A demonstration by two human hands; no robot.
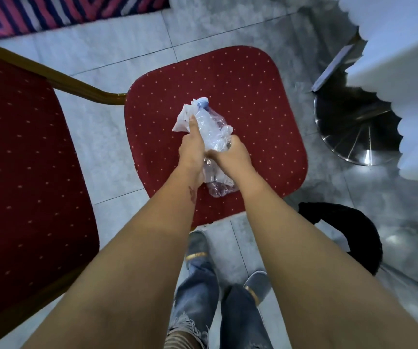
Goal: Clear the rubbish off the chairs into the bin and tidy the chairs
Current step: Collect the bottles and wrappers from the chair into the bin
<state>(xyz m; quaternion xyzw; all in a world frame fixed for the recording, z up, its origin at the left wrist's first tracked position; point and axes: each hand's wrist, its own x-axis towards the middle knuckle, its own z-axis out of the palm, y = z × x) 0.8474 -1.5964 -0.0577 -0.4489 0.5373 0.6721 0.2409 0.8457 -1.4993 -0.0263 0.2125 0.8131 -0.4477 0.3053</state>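
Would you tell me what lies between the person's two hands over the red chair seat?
In the head view, a crushed clear plastic bottle with a white wrapper sits clasped between left hand and right hand.

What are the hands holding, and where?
Both hands, left hand and right hand, grip a crushed clear plastic bottle with blue cap around its middle, along with white crumpled paper.
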